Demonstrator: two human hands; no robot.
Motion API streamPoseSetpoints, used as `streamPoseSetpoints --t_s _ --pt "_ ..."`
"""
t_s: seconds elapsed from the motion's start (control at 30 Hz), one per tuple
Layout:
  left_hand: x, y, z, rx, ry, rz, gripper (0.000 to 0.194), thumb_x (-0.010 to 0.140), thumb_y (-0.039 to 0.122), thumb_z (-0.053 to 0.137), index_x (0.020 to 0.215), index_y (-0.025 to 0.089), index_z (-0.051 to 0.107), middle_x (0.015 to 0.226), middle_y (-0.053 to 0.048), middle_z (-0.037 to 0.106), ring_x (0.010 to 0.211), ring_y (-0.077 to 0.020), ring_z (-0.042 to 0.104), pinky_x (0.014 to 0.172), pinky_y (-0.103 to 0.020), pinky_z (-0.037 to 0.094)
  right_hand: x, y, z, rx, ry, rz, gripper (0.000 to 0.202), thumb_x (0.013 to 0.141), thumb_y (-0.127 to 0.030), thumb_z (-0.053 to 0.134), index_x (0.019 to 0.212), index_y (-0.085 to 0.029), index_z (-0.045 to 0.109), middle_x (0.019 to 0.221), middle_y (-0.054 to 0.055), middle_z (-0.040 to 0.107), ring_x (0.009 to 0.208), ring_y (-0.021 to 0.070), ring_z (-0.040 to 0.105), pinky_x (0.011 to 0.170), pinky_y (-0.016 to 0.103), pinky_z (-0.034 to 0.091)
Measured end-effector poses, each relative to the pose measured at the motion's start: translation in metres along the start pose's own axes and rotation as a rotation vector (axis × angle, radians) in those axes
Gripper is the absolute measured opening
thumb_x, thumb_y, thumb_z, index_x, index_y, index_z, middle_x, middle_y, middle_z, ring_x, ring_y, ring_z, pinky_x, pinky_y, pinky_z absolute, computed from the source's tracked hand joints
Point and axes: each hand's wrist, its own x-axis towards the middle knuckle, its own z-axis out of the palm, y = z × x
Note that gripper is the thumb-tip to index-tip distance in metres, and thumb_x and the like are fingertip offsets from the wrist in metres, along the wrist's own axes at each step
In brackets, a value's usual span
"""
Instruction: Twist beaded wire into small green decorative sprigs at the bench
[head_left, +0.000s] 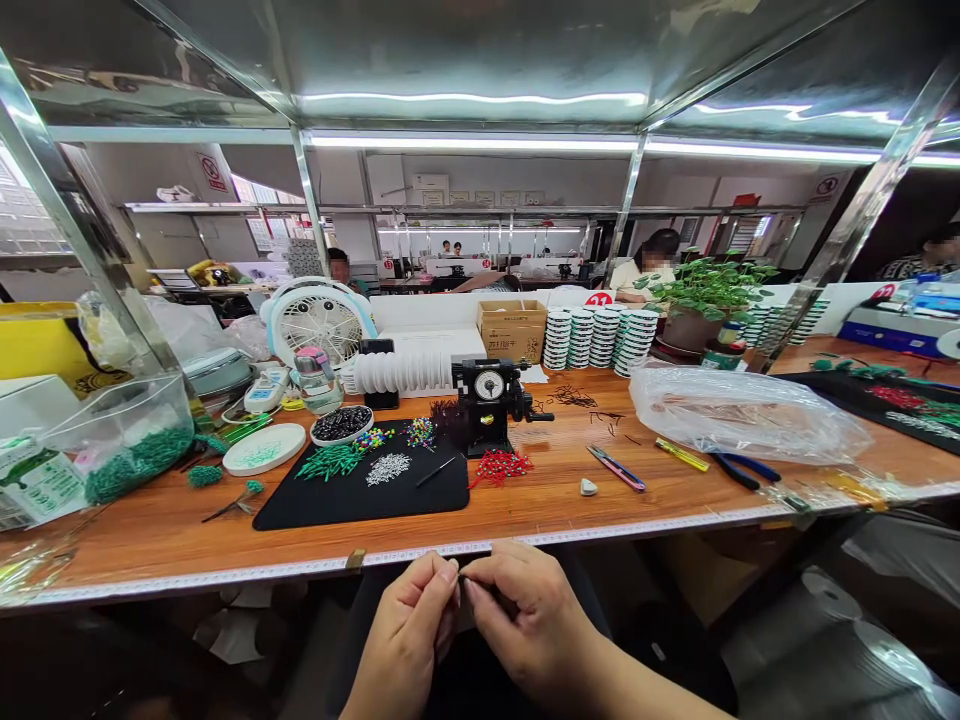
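Observation:
My left hand (411, 632) and my right hand (531, 612) meet just in front of the table's near edge, above my lap. Thumb and forefinger are pinched on each side, the fingertips almost touching. Whatever they hold is too small and hidden to make out. Beyond them lies a black mat (360, 502) with green pieces (330, 461), small silvery pieces (388, 469), multicoloured beads (421, 432) and a thin dark tool (436, 472). Red beaded cords (501, 466) lie at the mat's right edge. Behind these stands a black hand-cranked winder (489, 405).
A measuring tape (247, 575) runs along the table edge. To the right are thread snips (616, 468), a white lump (588, 487), a yellow-handled tool (681, 455), pliers (742, 470) and a plastic bag (742, 415). Spool stacks (598, 340) and a fan (319, 325) stand behind; co-workers sit farther back.

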Motion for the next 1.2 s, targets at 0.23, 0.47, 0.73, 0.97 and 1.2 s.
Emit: streamPoseSetpoints --t_s 0.23,0.47,0.73,0.97,1.2 --pt "0.002 0.000 0.001 0.125 -0.018 0.130 0.032 0.081 0.042 0.059 0.064 0.017 0.049 0.061 0.004 0.039 0.056 -0.0097 0.031 0.051 -0.020 0.032 0.001 0.001 -0.001 0.132 -0.024 0.140 0.022 0.086 -0.020 0.051 0.073 -0.016 0.068 0.065 0.001 0.062 0.060 0.0108 0.052 0.058 0.021 0.037" --pt "0.000 0.001 0.000 0.428 -0.012 0.275 0.033 0.088 0.041 0.047 0.064 0.018 0.046 0.059 0.004 0.038 0.053 -0.0104 0.032 0.049 -0.021 0.031 0.000 0.003 -0.003 0.178 -0.011 0.216 0.016 0.082 -0.023 0.056 0.074 -0.015 0.067 0.065 0.001 0.062 0.059 0.0108 0.052 0.056 0.021 0.038" --pt "0.003 -0.001 -0.006 0.553 -0.038 0.327 0.032 0.092 0.038 0.039 0.067 0.020 0.044 0.062 0.004 0.039 0.057 -0.0114 0.036 0.054 -0.022 0.034 0.004 0.002 -0.009 0.366 -0.107 0.256 0.021 0.086 -0.026 0.053 0.075 -0.014 0.066 0.067 0.002 0.063 0.062 0.0121 0.053 0.060 0.022 0.042" --pt "0.002 0.000 -0.005 0.556 -0.053 0.328 0.032 0.091 0.040 0.041 0.067 0.020 0.044 0.063 0.003 0.040 0.058 -0.0119 0.036 0.055 -0.022 0.036 0.005 0.004 -0.011 0.428 -0.116 0.316 0.021 0.085 -0.027 0.055 0.073 -0.013 0.065 0.067 0.003 0.062 0.062 0.0131 0.054 0.059 0.023 0.042" --pt "0.008 -0.008 -0.013 0.760 -0.090 0.508 0.028 0.093 0.032 0.037 0.068 0.020 0.045 0.063 0.003 0.044 0.056 -0.0119 0.041 0.053 -0.021 0.036 0.006 0.005 -0.009 0.533 -0.093 0.401 0.021 0.079 -0.027 0.059 0.070 -0.010 0.068 0.059 0.003 0.060 0.054 0.0121 0.052 0.053 0.023 0.041"
